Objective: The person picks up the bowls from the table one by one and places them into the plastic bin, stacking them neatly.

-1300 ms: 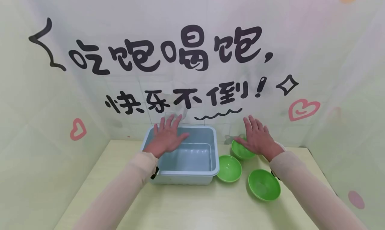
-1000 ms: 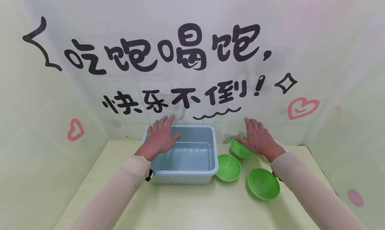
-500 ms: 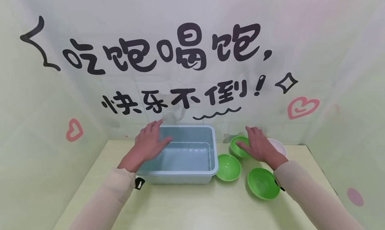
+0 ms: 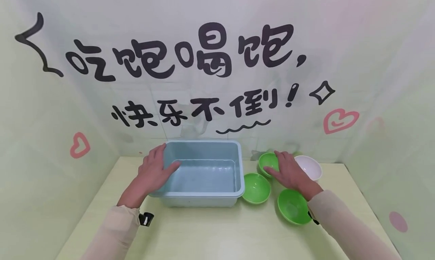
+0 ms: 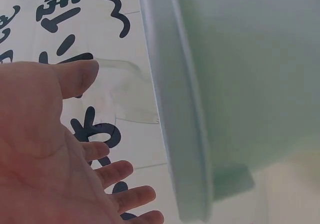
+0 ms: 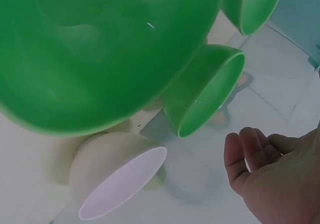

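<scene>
- The left hand (image 4: pixel 153 173) is spread at the left rim of the blue tub, thumb held apart from the fingers; the left wrist view shows a gap between fingertips and rim, so it grips nothing.
- The right hand (image 4: pixel 290 171) is loosely bent and holds nothing, poised by the back green bowl (image 4: pixel 267 164) without touching it.
- The blue tub (image 4: pixel 200 195) stands upright on the surface (image 4: pixel 217 233) – a rounded rectangle with a broad, smooth lip and a slight shine on its inner floor.
- The middle green bowl (image 4: pixel 256 189) sits right beside the tub's right side, round and glossy, with small highlights inside.
- The front green bowl (image 4: pixel 293 207) lies nearest the person, partly hidden by the right wrist; it is deep and smooth-walled.
- The white bowl (image 4: pixel 309 168) is right of the back green one, thin-rimmed and rounded.
- The surface is pale and smooth; the wall behind carries thick, rounded black lettering (image 4: pixel 214 50) – all soft curves.
</scene>
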### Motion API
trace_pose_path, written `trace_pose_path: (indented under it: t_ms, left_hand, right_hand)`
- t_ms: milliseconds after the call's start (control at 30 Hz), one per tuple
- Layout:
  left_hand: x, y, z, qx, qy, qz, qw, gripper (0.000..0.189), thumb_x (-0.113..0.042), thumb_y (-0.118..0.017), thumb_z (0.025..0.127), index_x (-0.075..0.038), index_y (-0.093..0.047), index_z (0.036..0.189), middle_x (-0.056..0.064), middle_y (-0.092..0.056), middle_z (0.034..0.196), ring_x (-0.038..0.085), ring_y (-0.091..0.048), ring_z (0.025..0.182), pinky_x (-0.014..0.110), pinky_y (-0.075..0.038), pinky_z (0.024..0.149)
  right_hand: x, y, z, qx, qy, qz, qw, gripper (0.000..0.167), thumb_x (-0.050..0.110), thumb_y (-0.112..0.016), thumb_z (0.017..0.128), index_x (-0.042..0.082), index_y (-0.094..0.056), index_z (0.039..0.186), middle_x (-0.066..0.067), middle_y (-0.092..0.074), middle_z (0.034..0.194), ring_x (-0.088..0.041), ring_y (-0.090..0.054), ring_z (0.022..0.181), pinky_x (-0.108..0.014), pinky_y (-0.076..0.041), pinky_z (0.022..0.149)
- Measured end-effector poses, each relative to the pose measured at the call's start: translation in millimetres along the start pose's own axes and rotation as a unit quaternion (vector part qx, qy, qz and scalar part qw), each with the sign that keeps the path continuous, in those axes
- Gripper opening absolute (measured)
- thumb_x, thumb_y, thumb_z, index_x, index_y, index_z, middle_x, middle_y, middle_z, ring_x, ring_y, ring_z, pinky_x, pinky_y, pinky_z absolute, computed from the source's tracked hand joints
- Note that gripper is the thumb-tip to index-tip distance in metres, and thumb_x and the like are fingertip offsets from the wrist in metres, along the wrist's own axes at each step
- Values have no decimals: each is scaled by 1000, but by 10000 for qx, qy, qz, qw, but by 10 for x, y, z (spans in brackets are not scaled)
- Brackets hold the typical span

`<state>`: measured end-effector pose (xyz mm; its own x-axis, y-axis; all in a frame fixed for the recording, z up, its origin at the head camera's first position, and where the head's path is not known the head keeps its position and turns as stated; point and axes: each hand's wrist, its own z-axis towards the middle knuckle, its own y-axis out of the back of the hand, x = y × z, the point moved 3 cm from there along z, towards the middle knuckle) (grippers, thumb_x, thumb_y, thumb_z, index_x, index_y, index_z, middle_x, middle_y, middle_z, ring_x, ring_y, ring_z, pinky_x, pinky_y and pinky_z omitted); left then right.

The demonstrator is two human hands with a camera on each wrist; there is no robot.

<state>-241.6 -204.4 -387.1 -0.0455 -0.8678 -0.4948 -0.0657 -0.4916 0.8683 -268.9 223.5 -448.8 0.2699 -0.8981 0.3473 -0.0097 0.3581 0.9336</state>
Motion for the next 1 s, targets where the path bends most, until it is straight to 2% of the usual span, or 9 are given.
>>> trace_pose_path:
  t_ms: [200, 467, 767, 1000]
  left_hand:
    - [102, -25, -78, 32, 143, -101, 9998, 94, -55, -53, 100, 0, -7, 162, 28, -15, 164, 54, -20, 146, 76, -21, 110]
    - [222, -108, -181, 143, 273, -210, 9993, 98, -56, -54, 100, 5, -7, 161, 29, -16, 163, 53, -23, 144, 75, -24, 108]
    - [335, -166, -243, 44, 231, -436, 9988, 90, -52, -53, 101, 2, -13, 160, 28, -19, 163, 51, -26, 142, 74, -27, 105]
    - [383, -200, -267, 117, 238, -571, 9980, 78, -46, -44, 107, 3, -14, 160, 29, -17, 162, 51, -24, 143, 74, -26, 109]
  right_hand:
    - [-9, -51, -94, 28, -142, 157, 9998, 85, 53, -60, 98, -13, -38, 147, -35, -47, 141, -49, -46, 131, -62, -42, 109]
    - [76, -145, -226, 350, -272, 695, 9966, 98, 62, -65, 90, -13, -37, 147, -33, -45, 143, -49, -45, 133, -61, -41, 110]
    - [201, -284, -278, 403, -177, 825, 9956, 112, 58, -85, 72, -17, -40, 144, -32, -49, 135, -44, -51, 123, -60, -44, 106]
    - [249, -373, -297, 517, -313, 694, 9958, 115, 58, -88, 65, -11, -43, 144, -28, -51, 134, -42, -52, 121, -62, -46, 101]
